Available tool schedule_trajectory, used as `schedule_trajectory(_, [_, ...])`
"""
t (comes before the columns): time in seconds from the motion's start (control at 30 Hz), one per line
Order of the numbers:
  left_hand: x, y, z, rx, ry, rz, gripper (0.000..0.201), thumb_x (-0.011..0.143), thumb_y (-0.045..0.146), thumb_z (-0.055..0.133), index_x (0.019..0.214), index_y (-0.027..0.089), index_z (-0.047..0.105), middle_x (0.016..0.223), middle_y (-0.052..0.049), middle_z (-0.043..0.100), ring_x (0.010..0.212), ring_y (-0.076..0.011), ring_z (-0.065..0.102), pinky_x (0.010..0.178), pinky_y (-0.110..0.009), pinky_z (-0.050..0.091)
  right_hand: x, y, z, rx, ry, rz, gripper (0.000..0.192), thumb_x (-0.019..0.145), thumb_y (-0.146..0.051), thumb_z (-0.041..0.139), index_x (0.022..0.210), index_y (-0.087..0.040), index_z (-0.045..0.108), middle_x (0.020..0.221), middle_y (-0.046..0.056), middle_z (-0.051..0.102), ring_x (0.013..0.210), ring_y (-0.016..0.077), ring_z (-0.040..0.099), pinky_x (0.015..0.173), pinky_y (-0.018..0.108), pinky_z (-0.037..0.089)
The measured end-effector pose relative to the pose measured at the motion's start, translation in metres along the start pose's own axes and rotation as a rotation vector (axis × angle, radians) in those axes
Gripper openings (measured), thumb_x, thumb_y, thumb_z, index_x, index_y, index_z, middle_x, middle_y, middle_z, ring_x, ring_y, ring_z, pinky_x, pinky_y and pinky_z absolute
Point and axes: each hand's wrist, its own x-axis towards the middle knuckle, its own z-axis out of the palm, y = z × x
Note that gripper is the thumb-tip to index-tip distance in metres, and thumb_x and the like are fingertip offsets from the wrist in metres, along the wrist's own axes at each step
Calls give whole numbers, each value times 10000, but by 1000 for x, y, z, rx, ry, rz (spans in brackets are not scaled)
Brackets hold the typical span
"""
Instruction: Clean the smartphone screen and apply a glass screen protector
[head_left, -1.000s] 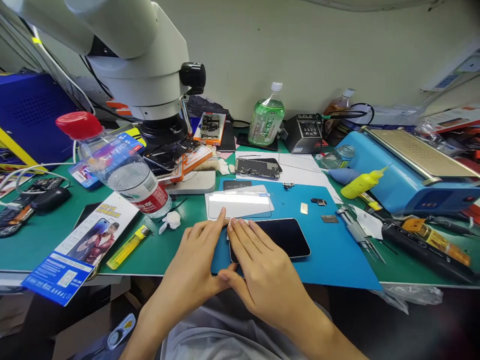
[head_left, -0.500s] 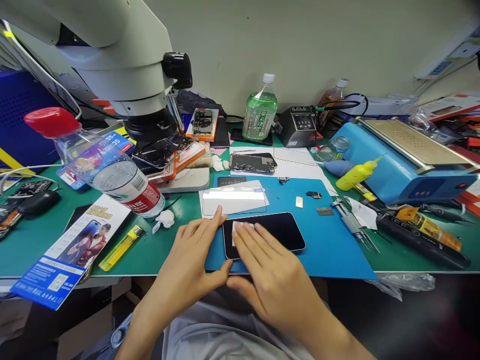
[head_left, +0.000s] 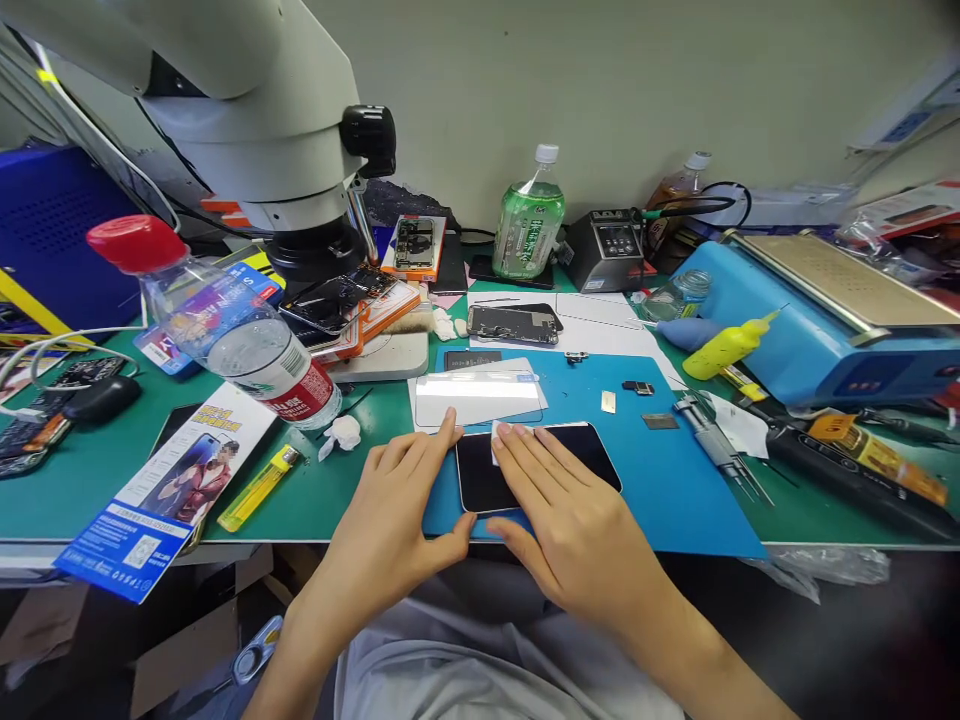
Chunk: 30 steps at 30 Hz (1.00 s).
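Note:
A phone with a dark screen and light frame lies face up on the blue mat. My left hand grips its left end, forefinger at the far corner and thumb at the near one. My right hand lies palm down over the middle of the screen. Its straight fingers, side by side, hold a small white wipe against the glass, mostly hidden beneath them. Just behind the phone is a clear glass screen protector, overlapping a white sheet.
A clear bottle with a red cap, a yellow lighter and a printed box are on the left, below a microscope. Small phone parts lie behind right. Tweezers, a black screwdriver and a blue heating plate stand right.
My right hand has slid the wipe rightward and slightly away from me across the screen, baring the left part of the glass. My left hand keeps its place at the phone's end.

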Motion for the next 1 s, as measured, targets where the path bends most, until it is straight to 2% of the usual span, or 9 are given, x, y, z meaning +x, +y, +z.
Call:
schedule_trajectory(0.17, [-1, -1, 1, -11, 2, 12, 1095, 947, 285, 681, 1695, 449, -102, 1614, 25, 552, 1415, -262, 470, 1138, -439, 338, -26, -5, -14, -16, -21, -65, 647, 1091, -461, 522, 1490, 45, 574, 1594, 233, 541, 1509, 370, 521, 1154, 510, 588])
schedule_trajectory(0.33, [-1, -1, 1, 5, 2, 0, 1054, 953, 301, 679, 1704, 432, -49, 1565, -4, 592, 1384, -276, 491, 1124, -449, 345, -13, 11, -5, -50, -8, 18, 559, 1107, -391, 513, 1479, 17, 597, 1543, 215, 602, 1431, 351, 611, 1182, 546, 562])
schedule_trajectory(0.53, [1, -1, 1, -9, 5, 8, 1061, 951, 296, 683, 1700, 449, -52, 1570, 6, 590, 1373, -279, 499, 1123, -451, 344, -35, 3, -16, -28, -45, -24, 676, 1091, -461, 524, 1537, 46, 520, 1635, 228, 499, 1554, 370, 458, 1206, 521, 537])
schedule_trajectory(0.73, [-1, -1, 1, -3, 5, 3, 1057, 946, 313, 694, 1707, 439, -29, 1558, -12, 598, 1371, -292, 502, 1121, -460, 350, -24, 20, -6, -100, 1, 59, 568, 1113, -391, 500, 1509, 10, 567, 1572, 197, 584, 1470, 343, 573, 1216, 540, 525])
schedule_trajectory(0.9, [0, 0, 1, -18, 11, 4, 1073, 955, 285, 673, 1699, 463, -79, 1565, 17, 598, 1368, -285, 502, 1112, -453, 345, -43, 20, -15, -72, -27, 34, 646, 1094, -440, 531, 1541, 27, 524, 1627, 206, 524, 1551, 356, 468, 1252, 532, 482])
schedule_trajectory(1.0, [-1, 0, 0, -24, 5, -6, 1072, 960, 284, 663, 1694, 479, -93, 1570, 37, 594, 1379, -278, 492, 1117, -451, 337, -49, 23, -19, -83, -30, 31, 642, 1092, -434, 542, 1541, 23, 525, 1617, 207, 537, 1544, 349, 479, 1255, 525, 480])
